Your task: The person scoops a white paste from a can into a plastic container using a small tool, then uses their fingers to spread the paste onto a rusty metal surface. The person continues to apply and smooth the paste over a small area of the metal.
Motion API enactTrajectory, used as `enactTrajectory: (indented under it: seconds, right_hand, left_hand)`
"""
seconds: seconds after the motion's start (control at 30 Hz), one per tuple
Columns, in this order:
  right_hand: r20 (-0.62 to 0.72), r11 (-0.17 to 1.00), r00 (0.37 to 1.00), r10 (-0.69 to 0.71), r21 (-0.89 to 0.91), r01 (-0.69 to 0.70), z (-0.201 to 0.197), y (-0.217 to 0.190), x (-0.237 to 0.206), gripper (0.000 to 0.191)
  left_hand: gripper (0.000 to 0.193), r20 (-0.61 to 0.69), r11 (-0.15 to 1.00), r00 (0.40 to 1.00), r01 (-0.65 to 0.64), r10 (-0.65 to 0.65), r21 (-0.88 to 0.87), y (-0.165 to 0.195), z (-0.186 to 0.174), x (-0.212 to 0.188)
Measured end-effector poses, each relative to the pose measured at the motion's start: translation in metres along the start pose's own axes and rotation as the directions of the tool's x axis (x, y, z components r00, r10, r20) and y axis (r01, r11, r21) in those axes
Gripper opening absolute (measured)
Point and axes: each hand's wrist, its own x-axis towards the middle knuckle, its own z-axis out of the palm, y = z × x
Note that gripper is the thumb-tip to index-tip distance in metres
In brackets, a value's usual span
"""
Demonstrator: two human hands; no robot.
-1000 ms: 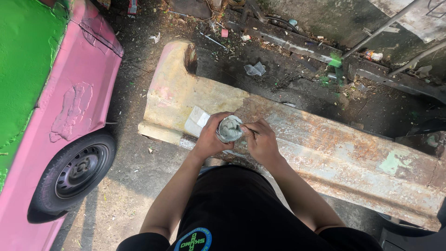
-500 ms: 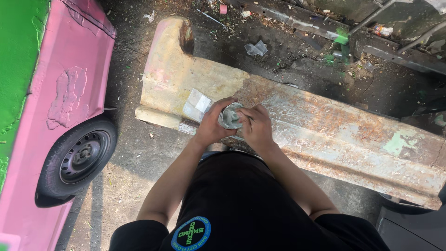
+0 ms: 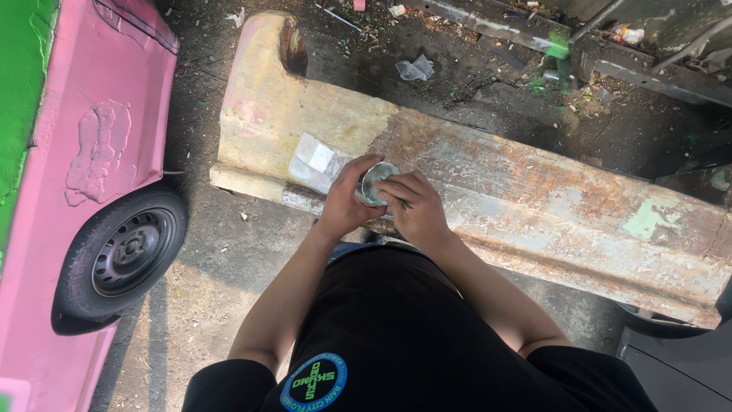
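My left hand (image 3: 345, 200) is wrapped around a small round tin (image 3: 375, 181) with a pale greenish inside, held over the near edge of a long rusty car body panel (image 3: 549, 198). My right hand (image 3: 412, 204) rests on the tin's top and right side, its fingers curled over the rim. What is inside the tin is too small to make out. Just left of my hands, a clear plastic bag (image 3: 314, 160) with a white slip lies flat on the panel.
A pink and green car (image 3: 69, 152) with a black wheel (image 3: 126, 252) stands at the left. The panel lies on dark dirty ground strewn with litter, including a crumpled plastic scrap (image 3: 415, 69) and metal bars (image 3: 648, 72) at the top right.
The view has shifted a little, so the car and panel sit differently in frame. Both hands stay on the tin; my right hand has moved further over its top.
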Motion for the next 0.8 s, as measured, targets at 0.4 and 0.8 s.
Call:
enactTrajectory:
  seconds: [0.4,0.8]
  right_hand:
    - [-0.042,0.988,0.993,0.111,-0.100,-0.114,-0.015,-0.012,-0.030,0.010]
    - [-0.131,0.966,0.967,0.219,0.168,-0.196,0.014,-0.017,-0.030,0.011]
  left_hand:
    - [0.086,-0.008,0.998,0.999,0.043,-0.043,0.041,0.012,0.000,-0.017]
    - [0.089,0.060,0.999,0.998,-0.008,0.006,0.032,0.013,-0.010,-0.027]
